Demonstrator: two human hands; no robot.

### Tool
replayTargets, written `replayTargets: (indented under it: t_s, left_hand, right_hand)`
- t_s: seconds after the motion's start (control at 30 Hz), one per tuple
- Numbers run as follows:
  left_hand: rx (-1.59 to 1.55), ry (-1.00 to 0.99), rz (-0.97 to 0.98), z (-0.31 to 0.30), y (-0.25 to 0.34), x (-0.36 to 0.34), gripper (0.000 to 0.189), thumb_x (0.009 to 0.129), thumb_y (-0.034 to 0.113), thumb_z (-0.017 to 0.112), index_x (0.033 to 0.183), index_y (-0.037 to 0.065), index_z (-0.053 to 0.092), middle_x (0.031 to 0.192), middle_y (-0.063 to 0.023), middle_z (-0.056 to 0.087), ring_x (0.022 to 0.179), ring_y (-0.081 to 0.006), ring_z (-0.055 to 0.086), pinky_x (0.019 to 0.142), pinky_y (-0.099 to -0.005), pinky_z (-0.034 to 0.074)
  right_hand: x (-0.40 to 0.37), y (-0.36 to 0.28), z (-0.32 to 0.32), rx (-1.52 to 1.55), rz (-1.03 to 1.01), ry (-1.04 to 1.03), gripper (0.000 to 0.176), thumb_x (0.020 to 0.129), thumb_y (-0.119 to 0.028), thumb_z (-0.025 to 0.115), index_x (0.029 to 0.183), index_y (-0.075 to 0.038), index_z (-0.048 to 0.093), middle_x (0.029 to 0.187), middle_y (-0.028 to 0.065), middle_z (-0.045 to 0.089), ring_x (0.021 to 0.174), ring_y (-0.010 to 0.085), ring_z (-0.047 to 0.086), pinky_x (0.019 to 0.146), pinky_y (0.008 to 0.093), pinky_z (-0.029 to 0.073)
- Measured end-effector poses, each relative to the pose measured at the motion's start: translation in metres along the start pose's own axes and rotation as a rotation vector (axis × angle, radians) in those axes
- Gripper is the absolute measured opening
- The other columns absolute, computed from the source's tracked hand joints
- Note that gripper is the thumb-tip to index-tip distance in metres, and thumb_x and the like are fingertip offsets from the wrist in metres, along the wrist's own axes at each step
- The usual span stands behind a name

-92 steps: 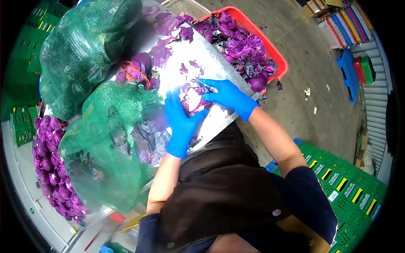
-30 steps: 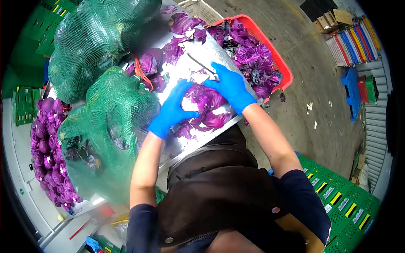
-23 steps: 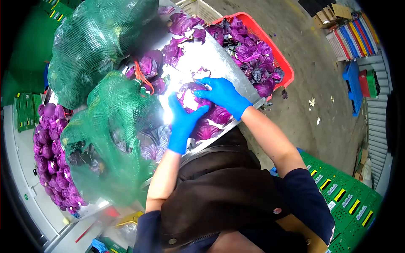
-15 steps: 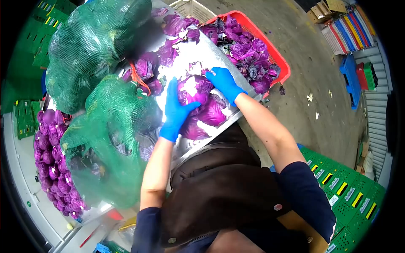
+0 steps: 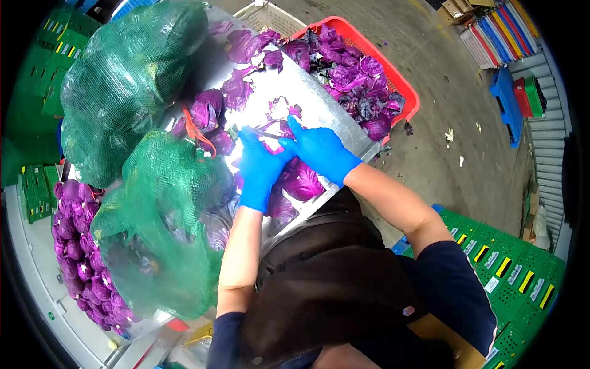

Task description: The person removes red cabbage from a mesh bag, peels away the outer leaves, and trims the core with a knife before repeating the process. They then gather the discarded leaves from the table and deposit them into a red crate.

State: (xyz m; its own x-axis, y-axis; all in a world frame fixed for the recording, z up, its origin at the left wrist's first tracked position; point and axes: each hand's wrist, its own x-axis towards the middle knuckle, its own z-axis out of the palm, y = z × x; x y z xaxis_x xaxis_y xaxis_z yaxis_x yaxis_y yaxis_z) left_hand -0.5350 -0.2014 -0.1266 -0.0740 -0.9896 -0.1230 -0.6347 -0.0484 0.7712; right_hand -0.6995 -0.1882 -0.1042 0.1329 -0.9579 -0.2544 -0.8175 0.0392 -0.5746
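My left hand (image 5: 261, 169) is curled around a red cabbage (image 5: 272, 146), which my blue-gloved hands mostly cover. From the right comes my right hand (image 5: 322, 152), also gloved, with its thumb and index finger stretched toward the cabbage. Between the two hands runs a thin, dark, knife-like blade (image 5: 264, 133); its handle is hidden, and it seems to be in my right hand. Loose purple cabbage leaves (image 5: 302, 181) lie on the metal table (image 5: 313, 92) below and beyond my hands.
Green net sacks (image 5: 132, 80) of cabbages crowd the table's left side, with an orange tie (image 5: 195, 132) beside them. A red crate (image 5: 409, 104) full of leaves stands past the right edge, next to a cream crate (image 5: 276, 18). Green crates (image 5: 504, 270) are at lower right.
My hands have drawn closer together and now hide most of the cabbage, whose white patch showed before. The right hand has moved down and left; the thin blade has come into sight.
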Motion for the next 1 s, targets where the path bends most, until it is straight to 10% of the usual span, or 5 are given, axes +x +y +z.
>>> replayTargets:
  t_s: [0.33,0.67,0.8,1.0]
  left_hand:
    - [0.183,0.044,0.024,0.003,0.019,-0.012,0.117,0.059,0.045,0.085,0.142,-0.008,0.022,0.139,-0.0296,0.039,0.122,-0.0403,0.049,0.097,-0.0429,0.044]
    - [0.017,0.069,0.239,0.004,-0.024,-0.056,0.126,0.059,0.035,0.087,0.148,-0.005,0.008,0.154,-0.0277,0.012,0.142,-0.0392,0.019,0.115,-0.0433,0.022]
    - [-0.048,0.002,0.317,-0.005,-0.030,-0.062,0.125,0.059,0.032,0.088,0.149,-0.001,0.008,0.155,-0.0254,0.007,0.144,-0.0377,0.012,0.116,-0.0437,0.018]
    - [0.000,-0.174,0.257,-0.020,-0.018,-0.045,0.124,0.056,0.035,0.087,0.148,0.001,0.012,0.147,-0.0229,0.029,0.131,-0.0380,0.039,0.105,-0.0430,0.038]
  right_hand:
    - [0.037,0.021,-0.026,-0.100,-0.064,-0.030,0.056,0.093,-0.055,0.044,0.093,-0.003,0.066,0.084,0.0217,0.067,0.080,0.0387,0.065,0.072,0.0478,0.050]
    - [0.049,0.100,0.025,0.111,0.267,0.051,0.047,0.084,-0.047,0.058,0.101,-0.004,0.068,0.099,0.0230,0.066,0.092,0.0392,0.064,0.080,0.0473,0.049]
    - [0.015,0.056,-0.027,-0.159,0.201,0.097,0.061,0.079,-0.047,0.067,0.120,-0.003,0.059,0.101,0.0223,0.066,0.092,0.0380,0.065,0.078,0.0453,0.051]
    - [-0.014,-0.011,-0.013,0.063,-0.347,0.181,0.085,0.074,-0.040,0.076,0.146,-0.021,0.035,0.130,0.0164,0.055,0.101,0.0345,0.063,0.087,0.0407,0.051]
